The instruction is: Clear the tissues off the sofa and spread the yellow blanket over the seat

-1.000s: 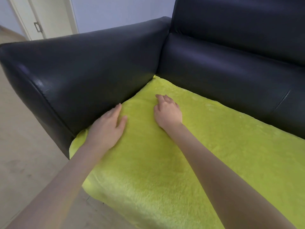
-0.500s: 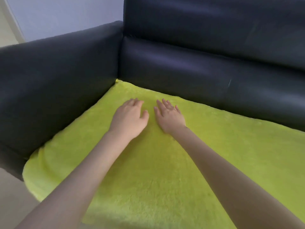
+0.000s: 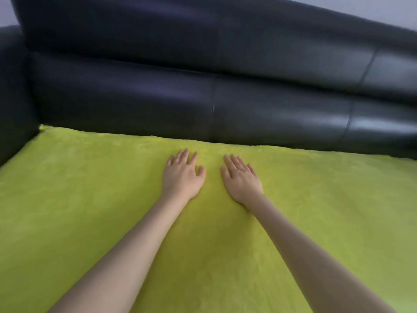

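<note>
Head view: yellow blanket (image 3: 90, 199) over black sofa (image 3: 225, 98).

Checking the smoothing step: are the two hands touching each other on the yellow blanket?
Apart. The head view shows a strip of yellow blanket between the left hand and the right hand.

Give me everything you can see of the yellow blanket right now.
The yellow blanket is a yellow-green, plush, fleece-like cloth lying flat over the sofa seat. Its far edge runs along the foot of the black backrest, with a corner tucked by the armrest at far left. It looks mostly smooth, with only faint creases. The left hand and right hand rest palm-down on it side by side near that far edge, fingers straight. Its near and right edges run out of frame.
</note>
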